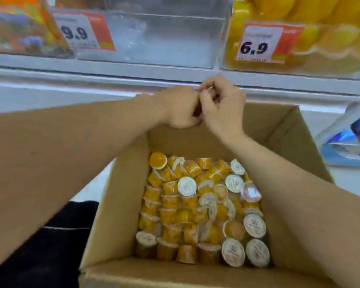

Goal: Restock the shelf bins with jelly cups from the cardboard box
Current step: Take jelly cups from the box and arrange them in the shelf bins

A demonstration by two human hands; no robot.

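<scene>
While your left hand [180,109] and right hand [221,107] met above the far edge of the open brown cardboard box [121,204], fingers curled around something unclear, the orange jelly cups [187,206] filled the box's bottom below the clear plastic shelf bin [154,38].

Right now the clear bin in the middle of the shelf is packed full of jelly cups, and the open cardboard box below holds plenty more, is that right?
Not quite. The head view shows the clear middle bin looks empty, not packed full; only the bin on the right is full of yellow cups. The rest stands: the open cardboard box below holds plenty of jelly cups.
</scene>
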